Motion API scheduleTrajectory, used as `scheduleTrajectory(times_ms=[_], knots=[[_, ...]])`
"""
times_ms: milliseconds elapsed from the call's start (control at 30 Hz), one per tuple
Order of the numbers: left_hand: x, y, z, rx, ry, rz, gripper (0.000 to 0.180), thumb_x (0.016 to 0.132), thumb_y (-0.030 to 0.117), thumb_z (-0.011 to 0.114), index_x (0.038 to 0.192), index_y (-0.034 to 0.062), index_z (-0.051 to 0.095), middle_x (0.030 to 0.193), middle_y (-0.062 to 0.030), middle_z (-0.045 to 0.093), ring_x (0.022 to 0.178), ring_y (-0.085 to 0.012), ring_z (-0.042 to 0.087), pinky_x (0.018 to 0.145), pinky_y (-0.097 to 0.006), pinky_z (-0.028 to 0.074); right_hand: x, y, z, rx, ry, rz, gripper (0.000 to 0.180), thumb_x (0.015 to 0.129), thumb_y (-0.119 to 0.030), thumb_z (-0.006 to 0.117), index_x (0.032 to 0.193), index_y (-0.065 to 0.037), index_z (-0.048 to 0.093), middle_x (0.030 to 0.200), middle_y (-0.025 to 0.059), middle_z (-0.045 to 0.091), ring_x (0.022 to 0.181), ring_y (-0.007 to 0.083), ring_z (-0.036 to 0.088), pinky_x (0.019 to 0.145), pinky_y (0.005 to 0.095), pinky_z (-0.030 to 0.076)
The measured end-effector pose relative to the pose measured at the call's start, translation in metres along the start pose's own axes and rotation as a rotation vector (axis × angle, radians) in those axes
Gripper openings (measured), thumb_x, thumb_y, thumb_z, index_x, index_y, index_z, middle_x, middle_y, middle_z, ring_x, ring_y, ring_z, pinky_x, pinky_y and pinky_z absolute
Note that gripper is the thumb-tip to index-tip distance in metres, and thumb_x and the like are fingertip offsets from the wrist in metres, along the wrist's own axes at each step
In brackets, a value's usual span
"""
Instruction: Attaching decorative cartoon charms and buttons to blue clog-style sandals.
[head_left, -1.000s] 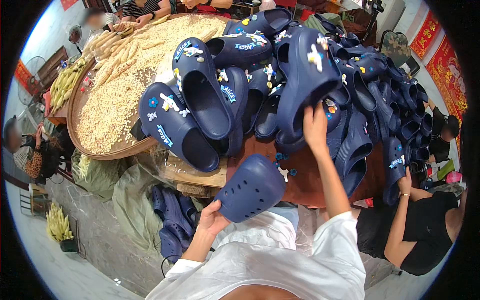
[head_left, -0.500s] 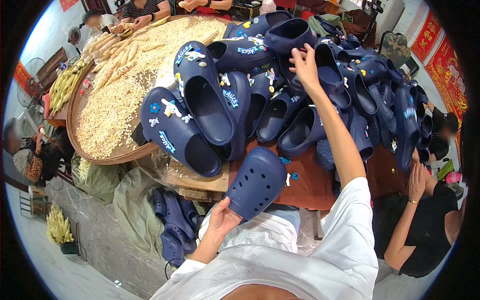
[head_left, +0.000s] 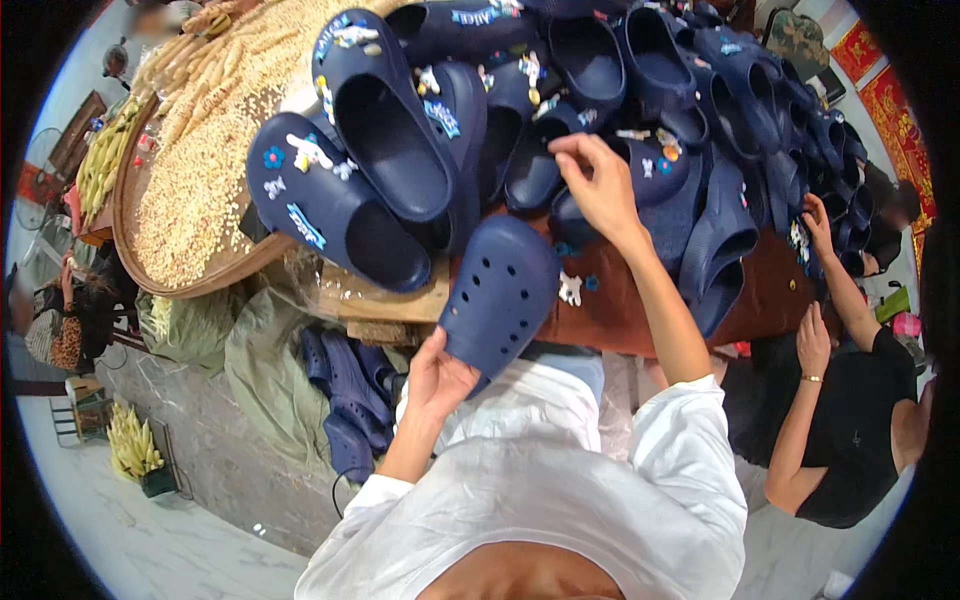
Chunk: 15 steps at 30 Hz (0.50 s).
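Observation:
My left hand (head_left: 440, 382) is closed around the heel end of a navy clog (head_left: 500, 285), whose top has rows of holes and carries no charms. Above and to the right of it, my right hand (head_left: 602, 190) hovers over the pile, fingers loosely bent with nothing visible in them. Nearest to it are a clog with charms (head_left: 662, 170) and another with its dark opening showing (head_left: 535, 172). A small white charm (head_left: 569, 289) and a blue flower charm (head_left: 592, 284) lie on the brown table cover (head_left: 625, 325), to the right of the held clog.
Decorated clogs (head_left: 335, 215) lean at the table's left, beside a round tray (head_left: 190, 290) of corn kernels. More clogs (head_left: 355, 405) lie in a sack below. A co-worker in black (head_left: 850, 440) sits at the right, one hand (head_left: 820, 225) near the pile.
My right hand has drawn back toward me from the clogs higher in the pile. The held clog remains in my left hand. The view has shifted, and the co-worker's hand has risen.

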<state>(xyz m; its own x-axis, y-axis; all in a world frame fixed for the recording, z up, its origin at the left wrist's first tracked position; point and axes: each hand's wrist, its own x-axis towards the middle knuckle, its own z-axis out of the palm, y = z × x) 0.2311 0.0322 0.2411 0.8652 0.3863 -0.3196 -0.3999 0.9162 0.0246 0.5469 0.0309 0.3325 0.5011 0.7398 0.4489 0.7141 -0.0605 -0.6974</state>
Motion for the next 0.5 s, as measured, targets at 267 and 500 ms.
scheduleTrajectory(times_ms=[267, 500], knots=[[0.008, -0.005, 0.000, -0.123, 0.029, 0.041, 0.042, 0.096, 0.017, 0.060, 0.138, 0.0107, 0.053, 0.142, -0.0114, 0.053, 0.132, -0.0268, 0.049, 0.107, -0.042, 0.044, -0.141, 0.024, 0.010, -0.228, -0.136, 0.068, 0.022, 0.085, -0.015, 0.068, 0.105, -0.005, 0.069, 0.101, 0.0120, 0.063, 0.095, 0.0334, 0.061, 0.081, 0.0426, 0.049], [0.024, -0.031, 0.012, -0.037, 0.097, 0.092, 0.037, 0.091, 0.004, 0.066, 0.125, 0.0056, 0.056, 0.123, -0.0081, 0.061, 0.116, -0.0206, 0.057, 0.100, -0.033, 0.047, -0.161, 0.029, 0.018, -0.329, -0.151, 0.123, 0.042, 0.076, -0.019, 0.080, 0.112, -0.004, 0.065, 0.112, 0.0110, 0.060, 0.105, 0.0327, 0.056, 0.087, 0.0427, 0.044]])
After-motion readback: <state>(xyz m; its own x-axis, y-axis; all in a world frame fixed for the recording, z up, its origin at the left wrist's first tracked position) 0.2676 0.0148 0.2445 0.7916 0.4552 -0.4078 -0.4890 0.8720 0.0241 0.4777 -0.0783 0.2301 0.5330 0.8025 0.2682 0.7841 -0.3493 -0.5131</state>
